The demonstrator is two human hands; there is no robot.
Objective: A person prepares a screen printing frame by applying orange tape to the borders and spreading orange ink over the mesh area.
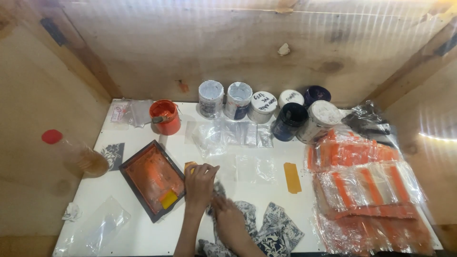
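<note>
free: white table (143, 233) front-left | blocked: paint jars (266, 107) behind, orange packets (366, 190) right, screen frame (152, 178) left

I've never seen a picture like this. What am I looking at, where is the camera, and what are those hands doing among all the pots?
There is no machine here. A person wears a camera on the head, so the single picture looks down at their own two bare hands over a white table.

The left hand grips a small orange-yellow object, too hidden to name, beside a dark-framed printing screen smeared with orange ink. The right hand presses on a blue-and-white patterned cloth.

Along the back stand ink jars and an open orange pot. At the right lie stacked clear packets with orange stripes. A plastic bottle with a red cap lies at the left.
</note>
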